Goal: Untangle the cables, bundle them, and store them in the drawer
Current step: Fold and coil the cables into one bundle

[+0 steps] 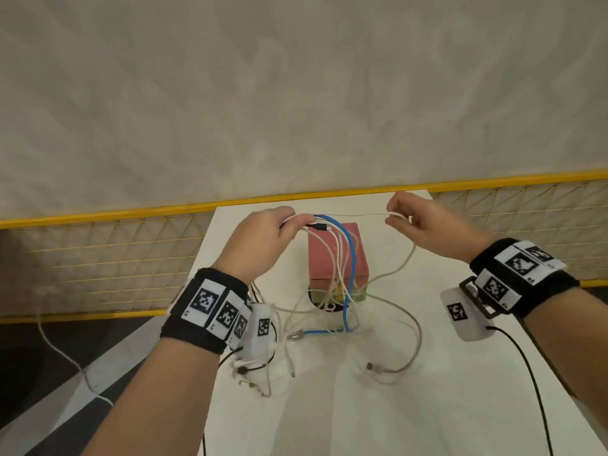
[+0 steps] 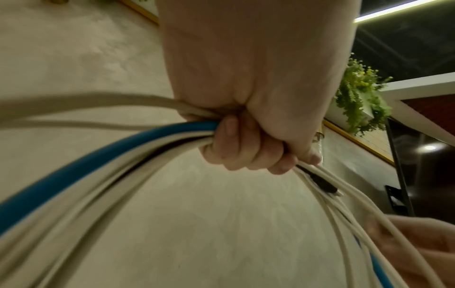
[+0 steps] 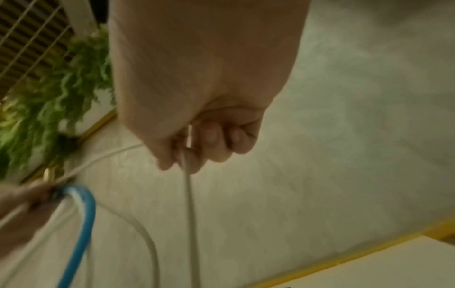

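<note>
My left hand (image 1: 263, 235) is raised above the table and grips a bunch of cables (image 2: 138, 148): several white ones, a thick blue cable (image 1: 352, 258) and a black plug (image 1: 317, 227). They hang in loops down to the table in front of a small pink drawer box (image 1: 339, 255). A single white cable (image 1: 358, 214) stretches from that bunch to my right hand (image 1: 424, 225), which pinches it (image 3: 188, 155) between thumb and fingers. The rest of that cable drops from the right hand (image 3: 197, 136) to the table.
Loose cable ends and plugs (image 1: 371, 366) lie on the white table (image 1: 427, 406) near its front. A yellow mesh fence (image 1: 98, 251) runs behind the table, with a beige wall beyond. Black wires from the wrist cameras trail down on both sides.
</note>
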